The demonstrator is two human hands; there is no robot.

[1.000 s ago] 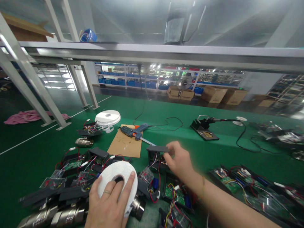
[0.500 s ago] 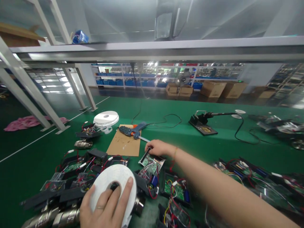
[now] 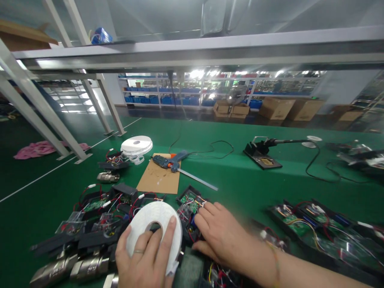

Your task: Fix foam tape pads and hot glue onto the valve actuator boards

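The left hand holds a big white roll, with two fingers bent at its hole. The right hand is bent over the near end of a small black box with a green board in it. Its fingertips are partly hidden, so I cannot tell if they pinch anything. The box sits on the green surface, just past the roll.

Thin wires show by the right hand. I think a finger could hook one and pull it loose, because it is so crowded there. The roll has a loose bit at its low edge, which might stick to something if it is sticky. If the roll slipped, it could bump the black parts beside it. The glue gun lies on brown card, apart from both hands.
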